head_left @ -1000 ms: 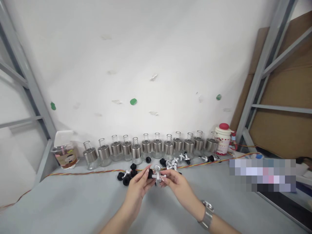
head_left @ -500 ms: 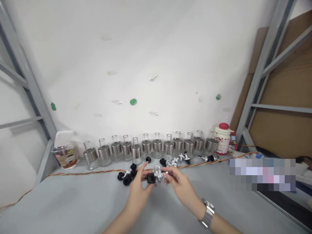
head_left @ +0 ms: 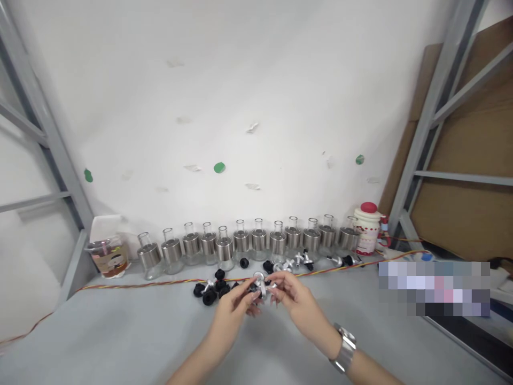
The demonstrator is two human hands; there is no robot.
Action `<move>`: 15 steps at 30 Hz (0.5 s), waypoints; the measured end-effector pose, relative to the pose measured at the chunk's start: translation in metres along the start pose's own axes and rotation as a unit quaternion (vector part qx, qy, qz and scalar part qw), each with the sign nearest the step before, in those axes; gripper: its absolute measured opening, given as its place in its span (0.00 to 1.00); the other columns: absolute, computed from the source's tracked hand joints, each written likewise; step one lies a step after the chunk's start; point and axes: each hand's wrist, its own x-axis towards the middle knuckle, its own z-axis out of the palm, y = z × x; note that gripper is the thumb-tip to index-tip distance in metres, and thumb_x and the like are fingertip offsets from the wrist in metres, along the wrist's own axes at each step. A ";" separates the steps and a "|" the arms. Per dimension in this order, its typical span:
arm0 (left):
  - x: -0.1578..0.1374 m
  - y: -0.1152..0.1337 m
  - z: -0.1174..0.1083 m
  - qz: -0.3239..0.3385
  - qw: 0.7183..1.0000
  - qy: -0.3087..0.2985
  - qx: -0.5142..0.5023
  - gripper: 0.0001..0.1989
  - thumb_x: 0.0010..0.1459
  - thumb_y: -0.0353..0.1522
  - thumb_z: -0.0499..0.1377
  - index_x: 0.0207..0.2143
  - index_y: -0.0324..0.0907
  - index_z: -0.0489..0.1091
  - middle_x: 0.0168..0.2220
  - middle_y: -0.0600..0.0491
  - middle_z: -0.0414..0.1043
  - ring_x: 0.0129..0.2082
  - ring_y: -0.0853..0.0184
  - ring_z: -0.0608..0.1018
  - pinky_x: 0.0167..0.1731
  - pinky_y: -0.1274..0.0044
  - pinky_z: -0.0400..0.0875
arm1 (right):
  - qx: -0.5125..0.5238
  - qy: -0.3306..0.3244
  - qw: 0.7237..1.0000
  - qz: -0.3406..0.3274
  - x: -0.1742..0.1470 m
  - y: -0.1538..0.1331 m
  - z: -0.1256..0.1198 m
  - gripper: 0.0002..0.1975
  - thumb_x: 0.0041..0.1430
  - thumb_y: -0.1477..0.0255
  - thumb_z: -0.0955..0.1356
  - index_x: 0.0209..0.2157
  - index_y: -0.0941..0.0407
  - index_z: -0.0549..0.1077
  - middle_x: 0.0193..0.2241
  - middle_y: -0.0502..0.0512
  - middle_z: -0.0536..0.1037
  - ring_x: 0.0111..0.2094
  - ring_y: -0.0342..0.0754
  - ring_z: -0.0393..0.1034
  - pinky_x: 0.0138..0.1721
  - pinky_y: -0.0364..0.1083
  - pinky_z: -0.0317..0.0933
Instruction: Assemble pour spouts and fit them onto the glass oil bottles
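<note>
A: What did we have around us?

B: A grey tabletop point(head_left: 132, 342) lay under our hands, and at twelve o'clock stood a white wall point(head_left: 288, 107) dotted with green patches point(head_left: 219, 168). Metal uprights point(head_left: 44, 107) rose at ten and two, with brown cardboard point(head_left: 468, 139) beyond the one at two.

A: And along the wall?

B: Glass bottles point(head_left: 241, 240) with metal sleeves, necks up, in a row from ten through twelve to two. We had a printed cup point(head_left: 110, 260) at the ten o'clock end and a cream tumbler point(head_left: 365, 235) with a red top at the other. Black stoppers point(head_left: 209, 297) lay clustered at nine, loose silver parts point(head_left: 287, 266) near one.

A: How did we grip?

B: Both hands were nearly closed. Our right hand point(head_left: 294, 303) pinched the three o'clock side of a silver fitting point(head_left: 262, 289). Our left hand point(head_left: 231, 311) was closed about a dark piece point(head_left: 253, 287) at the fitting's nine o'clock side, too covered for us to tell its shape.

A: Where was the fitting, and which way did it point?

B: Between our fingertips, nearer us than the bottles. Its round rim showed toward twelve, and a slim end reached toward three. Our fingers hid the rest, so we couldn't fix its long axis.
</note>
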 end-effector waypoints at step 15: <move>0.001 -0.004 0.002 -0.008 0.997 0.072 -0.004 0.16 0.53 0.43 0.53 0.22 0.40 0.62 0.14 0.60 0.61 0.14 0.75 0.64 0.15 0.83 0.58 | -0.076 -0.021 0.994 -0.079 -0.004 0.004 0.003 0.03 0.53 0.73 0.66 0.31 0.55 0.71 0.34 0.53 0.72 0.38 0.46 0.67 0.41 0.45 0.60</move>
